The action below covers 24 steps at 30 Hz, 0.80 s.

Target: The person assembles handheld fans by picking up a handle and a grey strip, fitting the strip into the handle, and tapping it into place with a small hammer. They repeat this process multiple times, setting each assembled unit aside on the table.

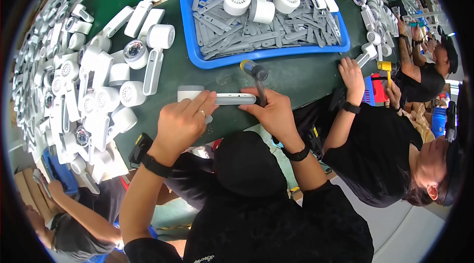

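Clenched the left hand (185,121) over the thick end of a long white fan handle (228,98) and pinned it flat on the green tabletop (306,78). Wrapped the right hand (274,113) around the shaft of a small mallet (254,69), its grey, yellow-tipped head poised just beyond the knuckles and above the handle's other end. Kept both hands almost touching along that piece.

Farther out, beyond the mallet: a blue tray (269,55) of grey strips (256,33) and white fan heads. Off to the left hand's side: heaped white fans (98,93). To the right: a co-worker's hand (351,76).

Judged likely trouble: a blow landing on the left fingers, so close to the mallet; or the narrow piece skidding or cracking under an off-centre strike.
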Motion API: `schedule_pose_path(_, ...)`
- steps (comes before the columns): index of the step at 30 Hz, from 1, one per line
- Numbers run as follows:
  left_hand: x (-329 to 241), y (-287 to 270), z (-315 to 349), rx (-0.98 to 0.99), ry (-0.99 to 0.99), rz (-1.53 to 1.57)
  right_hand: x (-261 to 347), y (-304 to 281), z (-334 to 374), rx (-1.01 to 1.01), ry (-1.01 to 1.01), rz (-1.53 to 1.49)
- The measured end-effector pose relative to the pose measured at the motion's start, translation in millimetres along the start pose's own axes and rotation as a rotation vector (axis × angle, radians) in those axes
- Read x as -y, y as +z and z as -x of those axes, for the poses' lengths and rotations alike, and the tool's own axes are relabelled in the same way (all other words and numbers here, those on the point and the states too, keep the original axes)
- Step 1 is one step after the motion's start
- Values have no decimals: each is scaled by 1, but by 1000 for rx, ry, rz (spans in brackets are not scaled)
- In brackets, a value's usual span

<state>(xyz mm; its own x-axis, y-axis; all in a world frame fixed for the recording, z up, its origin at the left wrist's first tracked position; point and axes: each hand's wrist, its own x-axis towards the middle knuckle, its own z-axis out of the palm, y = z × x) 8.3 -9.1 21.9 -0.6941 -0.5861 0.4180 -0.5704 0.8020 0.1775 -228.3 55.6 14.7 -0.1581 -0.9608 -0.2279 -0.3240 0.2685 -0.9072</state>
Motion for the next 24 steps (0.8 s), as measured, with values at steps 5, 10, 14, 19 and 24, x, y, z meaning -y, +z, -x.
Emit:
schedule_pose_path(5,-1,0,-2,-6,-53,84,-7,2,0,-77,-204,94)
schedule_pose_path(10,-1,1,-1,-28,-22,62,-1,-9,5,3,-43,29)
schedule_pose_path(14,-5,-1,1,19,-45,31,4,-10,3,185,385,-449)
schedule_pose_path(19,-3,0,-1,-3,-71,77,5,1,1,116,260,-318)
schedule_pose_path(24,-1,-5,-3,-4,-203,259,7,2,2,102,261,-267)
